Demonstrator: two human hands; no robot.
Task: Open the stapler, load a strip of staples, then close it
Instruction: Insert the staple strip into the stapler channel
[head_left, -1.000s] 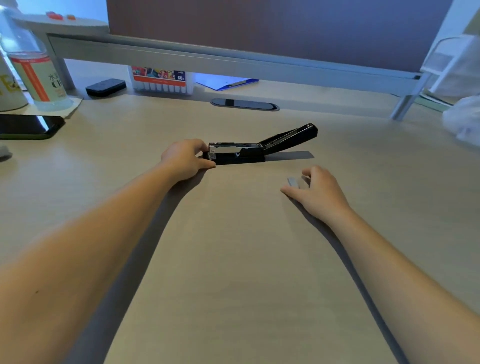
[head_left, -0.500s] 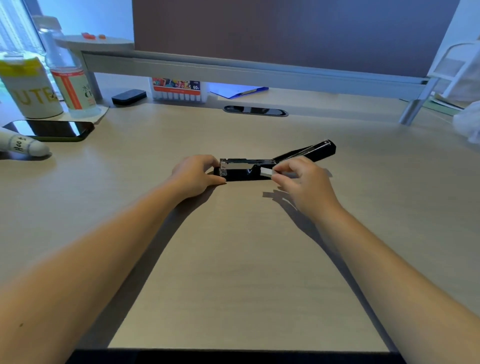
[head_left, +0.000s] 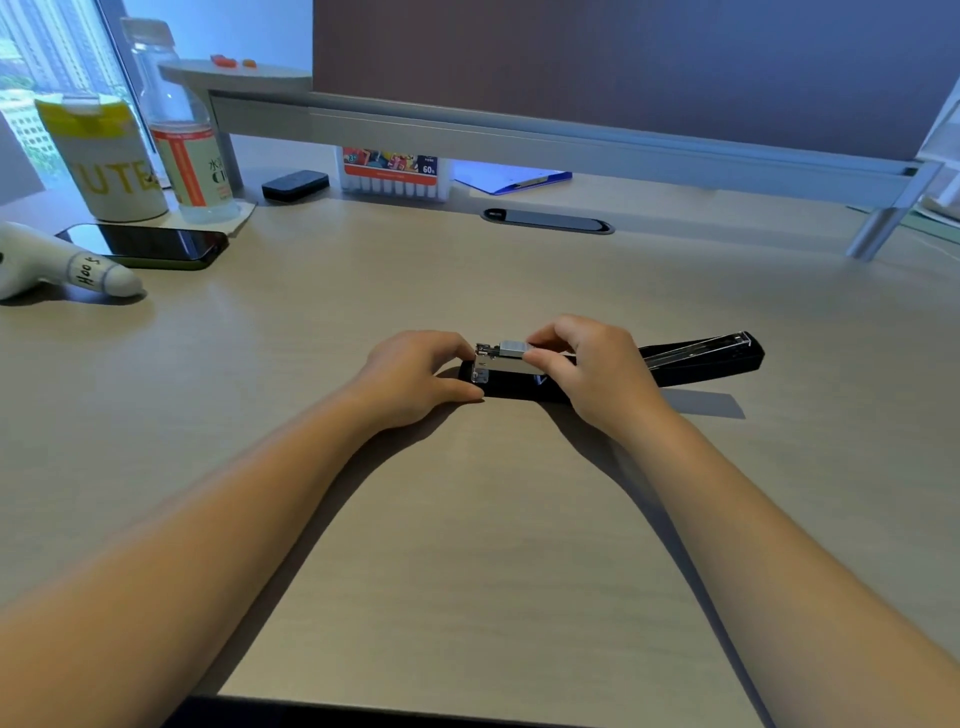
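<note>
- Stapler (head_left: 696, 358) lies open on the desk (head_left: 467, 519), lid swung right, between both hands.
- Left hand (head_left: 410, 379) curled, steadying the stapler's front end.
- Right hand (head_left: 592, 374) pinches the staple strip (head_left: 514, 349) over the metal magazine (head_left: 498, 366).

Pale wooden desk (head_left: 467, 519), window (head_left: 47, 67) at left.

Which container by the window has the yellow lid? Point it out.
The white cup with yellow lettering, furthest left. The clear bottle beside it has a pale cap and an orange-striped label instead.
</note>
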